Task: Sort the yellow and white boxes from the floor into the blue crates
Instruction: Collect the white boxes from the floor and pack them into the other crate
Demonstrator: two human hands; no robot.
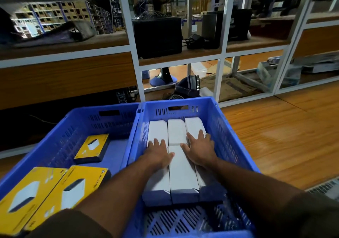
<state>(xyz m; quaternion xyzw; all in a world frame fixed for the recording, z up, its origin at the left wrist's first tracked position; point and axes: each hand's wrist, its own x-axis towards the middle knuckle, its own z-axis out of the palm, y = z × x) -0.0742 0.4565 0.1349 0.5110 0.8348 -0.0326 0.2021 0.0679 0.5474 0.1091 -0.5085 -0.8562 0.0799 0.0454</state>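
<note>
Two blue crates stand side by side on the floor. The right crate (225, 125) holds several long white boxes (177, 131) laid flat in rows. My left hand (158, 153) lies flat with straight fingers on the left white boxes. My right hand (199, 150) lies flat on the right white boxes, fingers spread. The middle near white box (181, 173) shows between my forearms. The left crate (60, 138) holds three yellow boxes: one small one (92, 148) further in and two larger ones (45, 195) at the near left.
A white-framed shelving rack (134, 54) stands just beyond the crates, with a black case (157, 35), cables and clutter on its shelves. Wooden floor (284, 136) stretches out to the right. A metal grille (326, 186) lies at the right edge.
</note>
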